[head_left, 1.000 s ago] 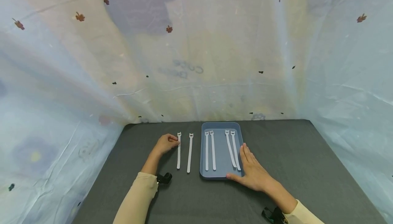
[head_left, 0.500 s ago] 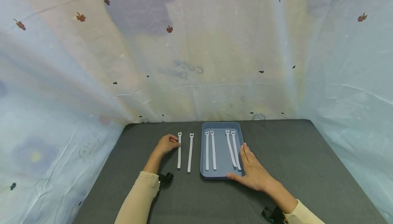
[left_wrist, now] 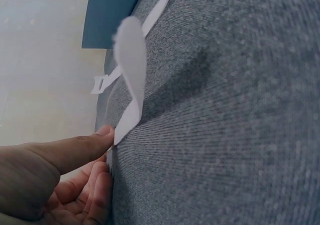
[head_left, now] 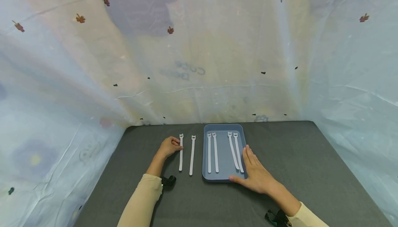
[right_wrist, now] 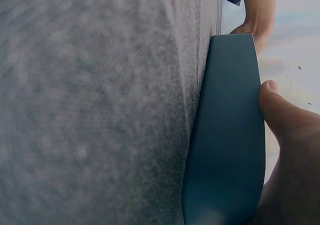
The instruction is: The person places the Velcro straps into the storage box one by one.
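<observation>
The left hand [head_left: 169, 147] pinches a white strap [head_left: 181, 161] between thumb and fingertip, near the tabletop's [head_left: 199, 202] far left corner; the left wrist view shows its free end lifted. A second strap [head_left: 192, 156] lies just beside it. The right hand [head_left: 256, 175] spreads wide against the near right corner of the blue tray [head_left: 223, 154], which sits by the tabletop's far edge, carrying a left pair of straps [head_left: 209, 154] and a right pair [head_left: 238, 152].

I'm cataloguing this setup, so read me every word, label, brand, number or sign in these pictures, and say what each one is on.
Pale, leaf-patterned, plastic-looking sheet: faint grey lettering, too blurred to read reliably.
Six flat, white, slotted straps: no text visible.
Blue-grey rectangular tray: no text visible.
I can read nothing elsewhere.
</observation>
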Available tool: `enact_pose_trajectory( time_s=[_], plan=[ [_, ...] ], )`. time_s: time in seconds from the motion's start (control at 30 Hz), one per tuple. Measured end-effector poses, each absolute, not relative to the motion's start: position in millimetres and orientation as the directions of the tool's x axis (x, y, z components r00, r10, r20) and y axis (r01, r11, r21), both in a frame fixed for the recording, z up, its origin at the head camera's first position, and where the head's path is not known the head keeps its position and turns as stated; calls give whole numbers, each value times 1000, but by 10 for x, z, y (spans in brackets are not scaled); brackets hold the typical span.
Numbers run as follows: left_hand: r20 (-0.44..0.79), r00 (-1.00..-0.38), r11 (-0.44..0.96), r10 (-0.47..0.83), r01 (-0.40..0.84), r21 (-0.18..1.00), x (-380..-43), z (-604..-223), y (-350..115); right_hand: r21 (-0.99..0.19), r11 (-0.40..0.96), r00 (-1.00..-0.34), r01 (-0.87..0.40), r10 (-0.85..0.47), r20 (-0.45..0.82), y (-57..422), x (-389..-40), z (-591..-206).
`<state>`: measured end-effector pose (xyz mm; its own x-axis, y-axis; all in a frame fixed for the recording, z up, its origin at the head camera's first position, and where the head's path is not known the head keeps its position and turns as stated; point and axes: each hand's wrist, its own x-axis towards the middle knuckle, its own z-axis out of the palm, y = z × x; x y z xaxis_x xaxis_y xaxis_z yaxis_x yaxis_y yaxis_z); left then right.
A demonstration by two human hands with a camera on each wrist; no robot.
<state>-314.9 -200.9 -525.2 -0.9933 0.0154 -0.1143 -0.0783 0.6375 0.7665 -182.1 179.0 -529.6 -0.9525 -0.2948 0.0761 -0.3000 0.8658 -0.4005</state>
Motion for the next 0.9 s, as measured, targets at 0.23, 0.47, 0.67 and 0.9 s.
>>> enact_pose_trajectory(
  time_s=[0.23,0.47,0.67,0.9],
  plan=[
    [-124,-992,643,13,-86,761,-3155,-5265,-2019,-395,867,-952,-303,-297,78,1787,-1818,-5284],
    [-139,-990,651,10,-99,753,-3172,-5256,-2014,-399,863,-949,-310,-306,76,1790,-1816,-5268],
    [-136,-990,646,28,-86,758,-3158,-5264,-2026,-399,864,-950,-307,-303,74,1787,-1816,-5271],
    [-134,-991,647,21,-89,757,-3157,-5273,-2026,-395,866,-951,-306,-302,74,1782,-1815,-5261]
  ],
)
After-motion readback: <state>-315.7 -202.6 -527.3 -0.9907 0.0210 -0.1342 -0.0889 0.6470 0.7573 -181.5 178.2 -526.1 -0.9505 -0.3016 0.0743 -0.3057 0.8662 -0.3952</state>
